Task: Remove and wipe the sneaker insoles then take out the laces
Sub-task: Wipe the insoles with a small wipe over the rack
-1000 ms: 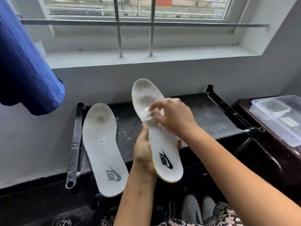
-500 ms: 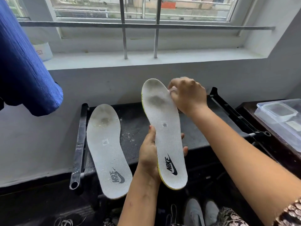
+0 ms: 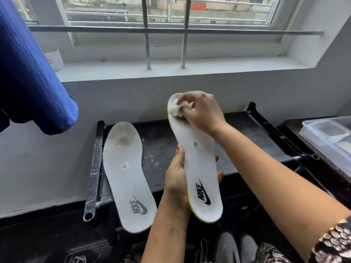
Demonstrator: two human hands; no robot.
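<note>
My left hand [image 3: 177,179] grips a white insole [image 3: 199,168] with a yellow edge by its heel half, thumb on top, toe end pointing away. My right hand [image 3: 201,112] pinches a crumpled white tissue [image 3: 175,110] and presses it on the toe end of that insole. A second white insole [image 3: 127,173], stained grey near the toe, lies flat on the black rack shelf [image 3: 159,149] to the left, heel hanging over the front edge. Grey sneakers [image 3: 235,247] stand on the floor below, partly hidden.
The rack's black frame tube [image 3: 94,173] runs along the left side. A clear plastic box [image 3: 330,137] sits on a dark table at the right. Blue cloth [image 3: 28,73] hangs at upper left. A white window sill [image 3: 171,69] with bars is behind. Loose laces [image 3: 76,259] lie bottom left.
My right hand swept the tissue from the middle of the held insole up past its toe edge and now presses it on the toe tip. The insole stays held by my left hand.
</note>
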